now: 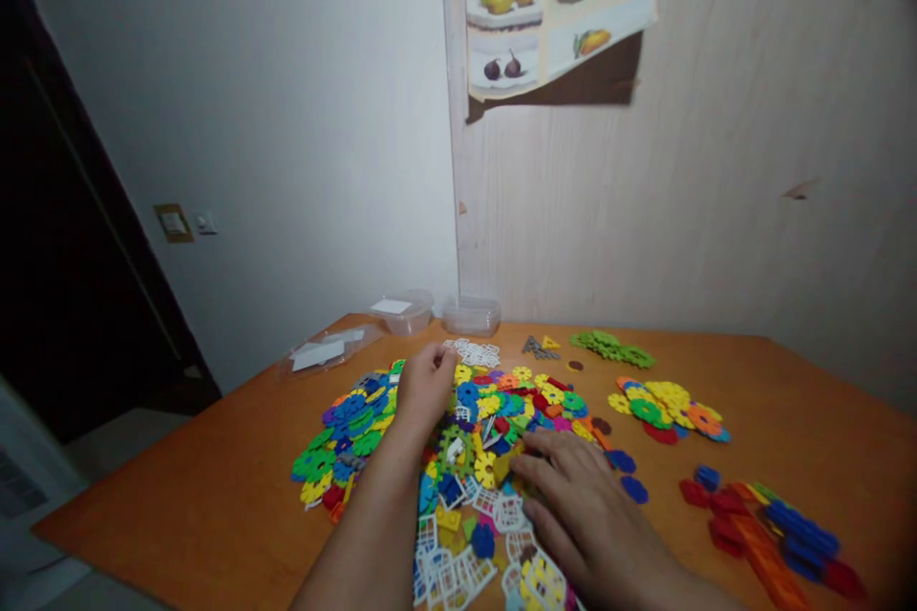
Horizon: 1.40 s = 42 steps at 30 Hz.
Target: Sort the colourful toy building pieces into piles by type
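The work surface is an orange-brown table, set against the wall. The main pile of plastic pieces occupies its centre, between and around both hands; it combines multicoloured notched discs, small blocks and white lattice frames, the latter mostly at the near end.

Left hand: positioned over the far part of the pile, fingers curled inward. From where I stand, I cannot tell whether it grips a piece. A group of white pieces lies just beyond it.

Right hand: palm down over the near right part of the pile, fingers extended. The fingertips are at a yellow block; whether they grasp it cannot be determined.

Separate groups lie to the right of the pile: green gear-shaped pieces toward the back, a heap of mixed discs nearer, and red, orange and blue blocks nearest. Two clear containers stand along the rear edge. A sheet of fruit pictures hangs above.
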### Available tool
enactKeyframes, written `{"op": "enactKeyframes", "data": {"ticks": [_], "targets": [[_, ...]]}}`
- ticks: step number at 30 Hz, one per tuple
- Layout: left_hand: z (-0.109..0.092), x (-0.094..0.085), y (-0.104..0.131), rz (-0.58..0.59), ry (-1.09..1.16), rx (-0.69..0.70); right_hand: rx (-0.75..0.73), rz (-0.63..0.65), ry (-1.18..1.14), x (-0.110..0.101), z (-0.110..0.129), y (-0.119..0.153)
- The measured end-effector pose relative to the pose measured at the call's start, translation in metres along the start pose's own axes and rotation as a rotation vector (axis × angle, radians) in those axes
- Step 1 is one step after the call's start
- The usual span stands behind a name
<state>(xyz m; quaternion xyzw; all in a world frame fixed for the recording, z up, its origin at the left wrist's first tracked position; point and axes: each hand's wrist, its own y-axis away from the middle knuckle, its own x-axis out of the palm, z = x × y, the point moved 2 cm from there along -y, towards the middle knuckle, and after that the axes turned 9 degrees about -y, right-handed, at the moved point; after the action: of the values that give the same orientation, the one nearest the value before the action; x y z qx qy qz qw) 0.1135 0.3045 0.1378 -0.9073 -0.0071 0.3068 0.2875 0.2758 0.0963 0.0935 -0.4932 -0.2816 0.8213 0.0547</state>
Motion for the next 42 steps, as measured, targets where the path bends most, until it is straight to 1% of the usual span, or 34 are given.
{"op": "enactKeyframes", "data": {"ticks": [3, 7, 10, 14, 19, 24, 29, 31, 33, 34, 36, 37, 39, 41, 42], "targets": [[0.001, 0.000, 0.000, -0.001, 0.012, -0.019, 0.044, -0.027, -0.065, -0.001, -0.004, 0.000], [0.000, -0.003, -0.001, -0.042, 0.087, -0.068, 0.093, -0.038, -0.139, -0.003, -0.007, -0.003], [0.001, -0.005, -0.003, -0.081, 0.175, -0.100, 0.163, -0.075, -0.138, -0.006, -0.011, -0.005], [0.003, -0.006, -0.006, -0.108, 0.254, -0.133, 0.260, -0.144, -0.130, -0.008, -0.023, -0.005], [-0.001, -0.007, -0.005, -0.099, 0.227, -0.130, 0.360, -0.194, -0.207, -0.006, -0.040, -0.004], [-0.011, -0.009, -0.002, -0.085, 0.193, -0.080, 0.479, -0.260, -0.356, -0.008, -0.047, -0.003], [-0.014, -0.010, -0.001, -0.063, 0.155, -0.052, 0.511, -0.356, -0.404, -0.018, -0.049, -0.002], [-0.015, -0.010, -0.001, -0.061, 0.144, -0.054, 0.532, -0.381, -0.438, -0.026, -0.056, -0.005], [-0.015, -0.012, -0.001, -0.059, 0.135, -0.058, 0.547, -0.405, -0.430, -0.039, -0.073, -0.011], [-0.015, -0.012, -0.001, -0.058, 0.133, -0.059, 0.550, -0.419, -0.406, -0.047, -0.086, -0.015], [-0.015, -0.014, -0.001, -0.058, 0.125, -0.060, 0.521, -0.472, -0.299, -0.068, -0.118, -0.026], [-0.015, -0.015, -0.001, -0.057, 0.120, -0.059, 0.544, -0.492, -0.249, -0.079, -0.136, -0.032], [-0.015, -0.017, -0.001, -0.060, 0.108, -0.054, 0.702, -0.563, -0.184, -0.100, -0.175, -0.041], [-0.016, -0.019, -0.001, -0.071, 0.102, -0.052, 0.791, -0.617, -0.154, -0.117, -0.205, -0.047], [-0.016, -0.020, -0.002, -0.076, 0.101, -0.053, 0.832, -0.640, -0.145, -0.124, -0.216, -0.049]]}}
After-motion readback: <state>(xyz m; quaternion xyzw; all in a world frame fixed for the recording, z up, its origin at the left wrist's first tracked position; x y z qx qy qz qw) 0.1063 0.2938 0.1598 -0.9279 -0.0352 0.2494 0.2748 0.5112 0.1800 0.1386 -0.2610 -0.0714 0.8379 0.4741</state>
